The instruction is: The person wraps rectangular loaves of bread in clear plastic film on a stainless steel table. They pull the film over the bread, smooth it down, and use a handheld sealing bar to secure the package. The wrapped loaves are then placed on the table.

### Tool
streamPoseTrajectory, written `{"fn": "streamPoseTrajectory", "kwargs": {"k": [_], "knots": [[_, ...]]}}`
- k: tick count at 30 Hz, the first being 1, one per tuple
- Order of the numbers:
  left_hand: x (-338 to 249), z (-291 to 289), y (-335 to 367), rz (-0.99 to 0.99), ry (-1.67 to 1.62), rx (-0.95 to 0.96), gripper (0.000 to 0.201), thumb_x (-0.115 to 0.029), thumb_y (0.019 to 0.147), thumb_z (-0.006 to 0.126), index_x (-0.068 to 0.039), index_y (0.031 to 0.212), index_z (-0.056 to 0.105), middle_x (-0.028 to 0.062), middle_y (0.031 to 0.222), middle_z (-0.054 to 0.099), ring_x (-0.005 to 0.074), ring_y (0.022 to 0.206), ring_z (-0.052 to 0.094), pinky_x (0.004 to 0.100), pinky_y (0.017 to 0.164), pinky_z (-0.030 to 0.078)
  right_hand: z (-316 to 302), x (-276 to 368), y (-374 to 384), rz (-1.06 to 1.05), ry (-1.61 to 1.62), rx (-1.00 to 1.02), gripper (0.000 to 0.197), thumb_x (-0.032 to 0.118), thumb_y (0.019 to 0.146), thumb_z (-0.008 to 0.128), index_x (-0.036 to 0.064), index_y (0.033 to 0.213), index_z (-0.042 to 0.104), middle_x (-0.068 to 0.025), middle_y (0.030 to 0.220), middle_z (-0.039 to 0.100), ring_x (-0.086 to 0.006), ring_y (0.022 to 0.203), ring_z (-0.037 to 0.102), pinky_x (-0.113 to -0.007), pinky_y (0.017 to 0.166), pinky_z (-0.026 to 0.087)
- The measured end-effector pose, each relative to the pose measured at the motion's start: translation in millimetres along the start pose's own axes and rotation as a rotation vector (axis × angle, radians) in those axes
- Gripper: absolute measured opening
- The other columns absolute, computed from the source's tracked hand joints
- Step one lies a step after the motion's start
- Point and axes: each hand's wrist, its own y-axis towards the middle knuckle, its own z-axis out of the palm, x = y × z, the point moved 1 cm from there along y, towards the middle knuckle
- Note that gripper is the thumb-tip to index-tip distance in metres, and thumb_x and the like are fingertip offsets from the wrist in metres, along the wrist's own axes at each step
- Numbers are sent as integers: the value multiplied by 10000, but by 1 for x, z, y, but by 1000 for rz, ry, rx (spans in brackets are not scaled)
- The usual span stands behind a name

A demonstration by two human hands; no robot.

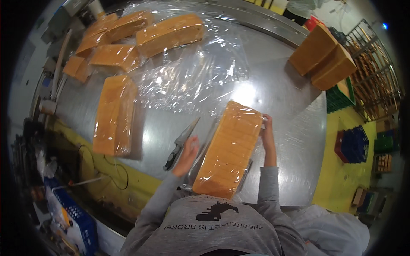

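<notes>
Steel worktable (294, 145), its right edge bending down the right of the frame, metal surface showing between that edge and the film-wrapped bread loaf (228, 153) at lower centre. Hands apart: right hand (267, 128) partly curled, fingers against the loaf's upper right corner; left hand (188, 158) loosely open between scissors (184, 135) and loaf, contact with the film uncertain. Container: blue crate (355, 144), right of frame, contents indistinct.

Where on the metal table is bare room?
Right of the right hand, up to the upper right loaf pair; also between the lower left loaf and the bladed tool. Far left is crowded: wrapped loaves, plastic film.
</notes>
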Motion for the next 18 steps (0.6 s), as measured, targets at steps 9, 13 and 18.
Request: {"fn": "streamPoseTrajectory", "kwargs": {"k": [9, 13, 18], "knots": [[44, 29, -164, -560, 153, 9, 447, -297, 810, 585, -7, 1132, 475, 117, 1051, 529, 197, 972, 493, 267, 820, 393, -7, 30, 60, 75, 102, 516, 737, 617, 863, 207, 11, 1195, 464, -92, 1146, 516, -169, 1081, 466, -281, 904, 381], [44, 41, -153, -362, -219, -288, 204, -188, 827, 522, -8, 855, 614, 4, 716, 572, 90, 645, 487, 234, 621, 399, 2, 37, 74, 392, 184, 608, 791, 649, 832, 269, -24, 1220, 423, -120, 1150, 519, -205, 1071, 494, -303, 904, 395], [-35, 20, -130, -195, -455, -434, 201, -135, 851, 461, -36, 993, 562, -13, 811, 547, 58, 686, 451, 210, 633, 389, -11, 18, 25, 482, 245, 447, 618, 518, 877, 343, 4, 1208, 430, -116, 1160, 513, -186, 1002, 534, -300, 820, 469]]}}
